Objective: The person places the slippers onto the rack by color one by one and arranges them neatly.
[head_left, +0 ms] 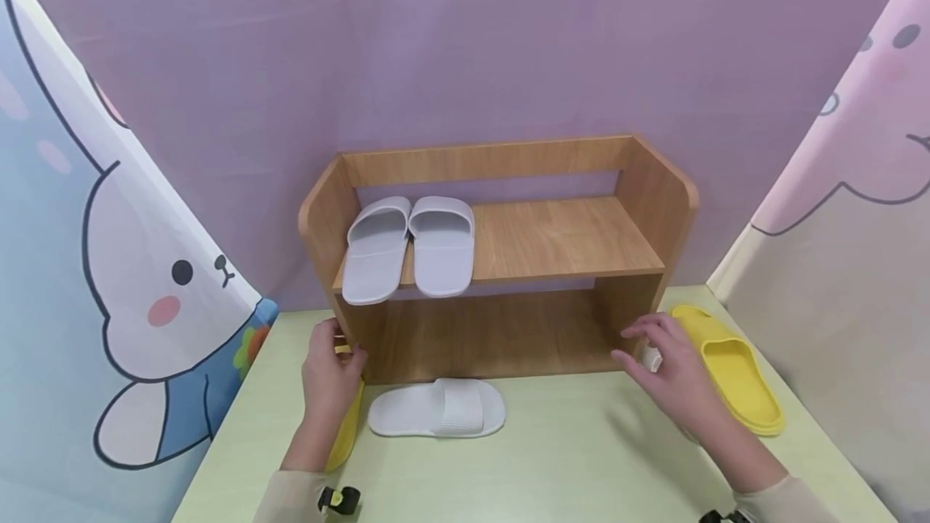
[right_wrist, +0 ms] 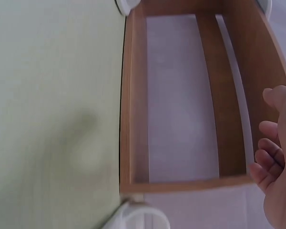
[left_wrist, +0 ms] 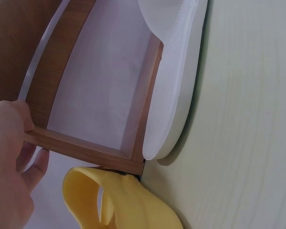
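Nearest, bottom of head frame: two hands. Left hand (head_left: 330, 378), lower left, looks to pinch the rack's side panel, thumb and fingers on either side of its front edge. Right hand (head_left: 672, 370), lower right, is half open, fingers loosely bent by the opposite panel; no hold visible, contact can't be told.

Table (head_left: 552, 458): one white slipper (head_left: 407, 410) on its side of lower centre, just in front of the rack. Yellow slippers, two: one at lower left (head_left: 347, 430), mostly behind the hand; one at right (head_left: 741, 378). One small white item (head_left: 652, 358) behind the right fingers, too hidden to identify.

Centre: one wooden rack (head_left: 567, 236), two levels. Probably stiff, light for its size, smooth-faced; I'd take both side panels low, evenly, so it doesn't skew. Two pale slippers (head_left: 445, 261) on its upper shelf, likely soft, could slide if tilted.

Behind: one purple backdrop (head_left: 508, 47).
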`<state>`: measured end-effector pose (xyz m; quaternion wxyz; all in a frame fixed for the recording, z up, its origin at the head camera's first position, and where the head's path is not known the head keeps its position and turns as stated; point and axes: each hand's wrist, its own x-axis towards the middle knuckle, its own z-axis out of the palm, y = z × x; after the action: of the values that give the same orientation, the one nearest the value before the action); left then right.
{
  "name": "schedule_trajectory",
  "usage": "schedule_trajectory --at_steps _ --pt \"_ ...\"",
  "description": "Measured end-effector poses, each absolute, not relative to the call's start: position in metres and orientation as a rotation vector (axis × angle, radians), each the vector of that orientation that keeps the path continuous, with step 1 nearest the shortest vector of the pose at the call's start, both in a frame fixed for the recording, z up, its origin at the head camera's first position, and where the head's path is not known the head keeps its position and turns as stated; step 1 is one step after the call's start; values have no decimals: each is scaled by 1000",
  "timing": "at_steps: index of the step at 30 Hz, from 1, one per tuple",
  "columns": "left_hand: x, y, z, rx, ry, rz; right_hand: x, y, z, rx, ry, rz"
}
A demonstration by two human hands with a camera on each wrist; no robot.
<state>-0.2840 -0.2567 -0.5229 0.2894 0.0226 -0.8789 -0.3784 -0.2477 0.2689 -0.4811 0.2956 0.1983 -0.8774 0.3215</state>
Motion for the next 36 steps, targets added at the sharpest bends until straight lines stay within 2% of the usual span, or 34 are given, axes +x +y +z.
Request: schedule_trajectory --at_steps 16,36 --pt "-282 -255 -521 46 -2341 -1003 -242 340 -509 378 -2289 794" --pt "-283 -257 -522 33 -2329 -988 -234 388 -532 140 -2478 777"
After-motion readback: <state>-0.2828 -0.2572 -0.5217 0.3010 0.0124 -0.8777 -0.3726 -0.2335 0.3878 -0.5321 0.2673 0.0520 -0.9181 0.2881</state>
